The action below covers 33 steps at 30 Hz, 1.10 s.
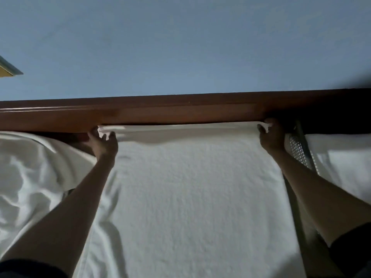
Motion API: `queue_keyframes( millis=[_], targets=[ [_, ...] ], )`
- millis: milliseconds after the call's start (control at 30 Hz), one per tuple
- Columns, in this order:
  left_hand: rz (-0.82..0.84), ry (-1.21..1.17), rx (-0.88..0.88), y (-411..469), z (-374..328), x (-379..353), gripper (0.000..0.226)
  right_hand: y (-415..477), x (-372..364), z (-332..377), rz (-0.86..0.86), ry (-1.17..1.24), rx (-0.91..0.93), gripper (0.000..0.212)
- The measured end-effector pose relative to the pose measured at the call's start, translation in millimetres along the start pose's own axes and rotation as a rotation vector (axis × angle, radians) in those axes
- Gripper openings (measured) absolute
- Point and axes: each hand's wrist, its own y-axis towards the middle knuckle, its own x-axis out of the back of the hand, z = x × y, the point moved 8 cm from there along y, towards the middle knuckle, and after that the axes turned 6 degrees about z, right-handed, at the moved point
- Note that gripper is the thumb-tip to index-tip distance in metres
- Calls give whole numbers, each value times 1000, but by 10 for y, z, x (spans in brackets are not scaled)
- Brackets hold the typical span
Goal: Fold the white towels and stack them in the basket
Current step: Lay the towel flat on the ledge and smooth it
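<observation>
A large white terry towel (192, 189) lies spread flat in front of me, its far edge close to a brown wooden headboard. My left hand (101, 142) pinches the towel's far left corner. My right hand (270, 136) pinches the far right corner. The far edge is stretched taut between both hands and lifted slightly. A perforated white basket (300, 151) shows partly at the right, just beyond my right forearm; most of it is hidden.
The wooden headboard (160, 113) runs across the view under a blue wall (180, 47). Crumpled white cloth (30, 173) lies at the left. More white fabric (341, 157) lies right of the basket.
</observation>
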Motion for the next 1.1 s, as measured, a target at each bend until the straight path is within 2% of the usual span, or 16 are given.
queue_keyframes(
  millis=[67,133,233,333,400,500,767,867,967,1100],
  targets=[
    [-17,85,-171,-485,-69,-238,51,-263,-124,6,-46,-122,150,31],
    [65,214,-394,-981,-156,-610,44,-593,-275,128,-62,-112,318,32],
    [360,379,-636,-1560,-215,-1414,35,-986,-670,252,94,-164,485,29],
    [563,616,-800,-1860,-223,-2136,44,-1067,-1099,237,282,-343,593,43],
    [624,778,-767,-1876,-175,-2416,57,-995,-1204,215,342,-448,643,50],
    [576,974,-748,-1873,-134,-2522,66,-777,-1122,149,394,-531,690,55],
    [556,1007,-737,-1909,-186,-2499,66,-268,-461,-191,316,-497,654,48],
    [555,1005,-741,-1906,-211,-2501,66,-150,-253,-473,187,-399,498,45],
    [551,1030,-729,-1894,-199,-2492,67,-104,-193,-660,126,-330,260,59],
    [594,1019,-715,-1887,-184,-2480,66,-333,-336,-446,60,-409,193,63]
  ],
)
